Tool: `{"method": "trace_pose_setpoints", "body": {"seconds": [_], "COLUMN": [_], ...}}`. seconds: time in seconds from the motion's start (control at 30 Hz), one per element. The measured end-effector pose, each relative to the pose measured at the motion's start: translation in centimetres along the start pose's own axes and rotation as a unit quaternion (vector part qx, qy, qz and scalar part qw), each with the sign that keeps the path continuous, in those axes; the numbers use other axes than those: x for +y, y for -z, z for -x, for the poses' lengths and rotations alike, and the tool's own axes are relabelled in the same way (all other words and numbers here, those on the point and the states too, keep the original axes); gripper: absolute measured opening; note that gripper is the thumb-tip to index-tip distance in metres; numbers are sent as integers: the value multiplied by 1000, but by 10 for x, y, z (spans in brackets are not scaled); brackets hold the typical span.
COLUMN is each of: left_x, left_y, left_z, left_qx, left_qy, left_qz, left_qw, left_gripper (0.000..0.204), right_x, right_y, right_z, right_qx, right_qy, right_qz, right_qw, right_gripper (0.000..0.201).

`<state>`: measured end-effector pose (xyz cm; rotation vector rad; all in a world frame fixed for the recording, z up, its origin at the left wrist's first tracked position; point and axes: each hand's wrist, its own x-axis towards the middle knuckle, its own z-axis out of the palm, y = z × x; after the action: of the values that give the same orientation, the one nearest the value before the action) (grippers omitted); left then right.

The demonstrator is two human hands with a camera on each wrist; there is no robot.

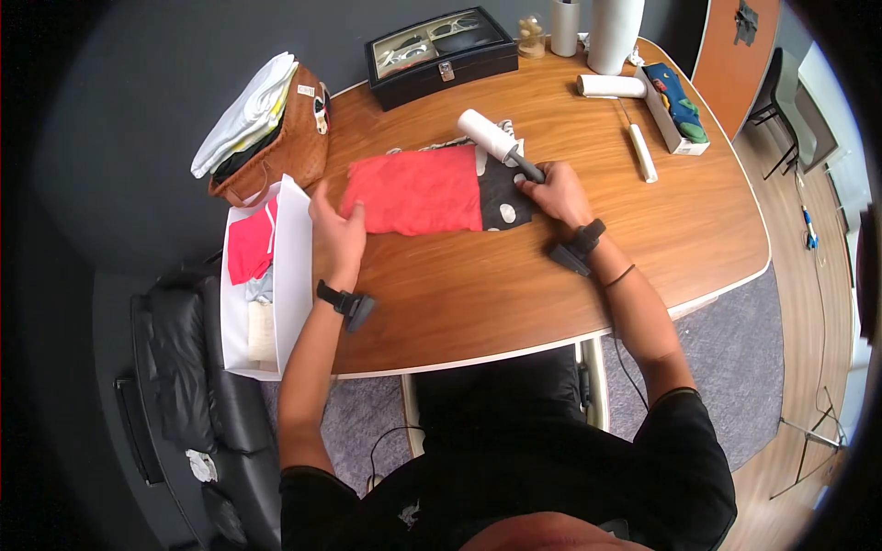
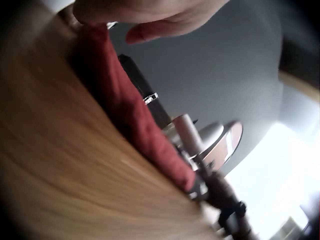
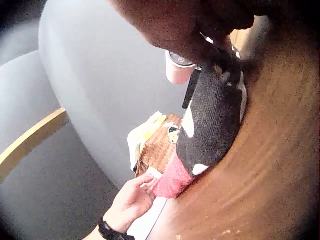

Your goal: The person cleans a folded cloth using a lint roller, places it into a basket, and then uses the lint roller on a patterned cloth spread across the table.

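A folded cloth [image 1: 418,191], mostly red with a black white-dotted part at its right end, lies flat on the wooden table. My right hand [image 1: 558,193] grips the dark handle of a lint roller [image 1: 487,135], whose white roll lies over the cloth's upper right edge. In the right wrist view that hand is close over the black dotted part [image 3: 212,115]. My left hand [image 1: 340,234] is at the red end, fingertips at its left edge, the thumb apart from the fingers. In the left wrist view the left hand [image 2: 155,17] overlaps the end of the red cloth.
A white box [image 1: 296,248] with folded clothes stands at the left edge, beside a brown woven basket [image 1: 299,138] of clothes. At the back are a black glasses case [image 1: 446,78] and a jar [image 1: 531,41]. A white roll [image 1: 611,86] and a box of socks [image 1: 675,106] sit back right.
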<state>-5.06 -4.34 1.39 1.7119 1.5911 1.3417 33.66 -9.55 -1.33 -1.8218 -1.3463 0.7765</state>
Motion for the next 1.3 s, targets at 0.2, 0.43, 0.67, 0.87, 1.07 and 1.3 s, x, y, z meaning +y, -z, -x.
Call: {"method": "trace_pose_setpoints", "body": {"seconds": [0.2,0.43,0.67,0.87,1.07,1.3], "left_x": [9,9,7,39,59,66], "left_y": [-50,-79,-89,-115,-82,-70], "left_z": [9,-2,-24,32,39,-12], "left_qx": [-248,-357,-377,-332,-379,-301], "left_qy": [-251,-225,-230,-207,-218,-290], "left_qz": [-290,-358,-312,-343,-351,-303], "left_qw": [890,833,841,854,828,856], "left_gripper": [72,87,87,90,95,110], "right_x": [19,38,53,26,12,-19], "right_y": [13,51,60,35,30,34], "right_z": [-16,-24,-22,-16,0,14], "right_qx": [-20,187,193,212,41,50], "right_qy": [3,33,-10,236,230,358], "right_qz": [-38,136,310,239,226,114], "right_qw": [999,972,931,918,946,925], "right_gripper": [38,47,38,59,64,28]}}
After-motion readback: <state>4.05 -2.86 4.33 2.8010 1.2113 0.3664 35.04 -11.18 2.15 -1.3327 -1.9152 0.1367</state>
